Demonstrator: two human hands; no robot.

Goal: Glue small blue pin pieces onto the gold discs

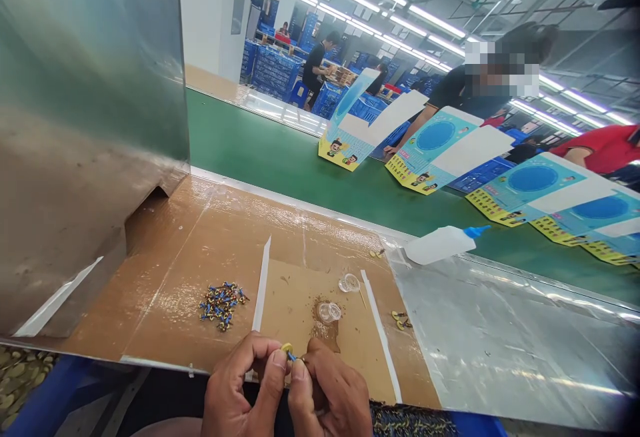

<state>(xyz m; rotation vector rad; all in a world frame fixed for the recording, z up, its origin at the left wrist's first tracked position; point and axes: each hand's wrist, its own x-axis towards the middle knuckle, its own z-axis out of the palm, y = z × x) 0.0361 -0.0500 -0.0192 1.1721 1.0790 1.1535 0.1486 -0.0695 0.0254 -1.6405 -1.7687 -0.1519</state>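
Observation:
In front of me, at the table's near edge, my left hand (246,387) pinches a small yellow disc (286,348) between thumb and fingers. My right hand (331,390) is closed on a tiny blue piece with a dark end (291,356), which meets the disc; the fingertips partly cover both. Left of the hands lies a pile of small blue, yellow and dark parts (223,305). Just beyond the hands are a clear plastic cup (329,312) on a brown-stained patch of cardboard (295,290), a second clear cup (349,282), and a thin stick (363,299).
Several yellow-and-dark pieces (401,320) lie at right. A white bottle with a blue nozzle (440,245) rests beside the green belt (260,150), which carries folded printed cartons (433,147). A metal panel (90,124) rises at left. A co-worker (450,90) stands across the belt.

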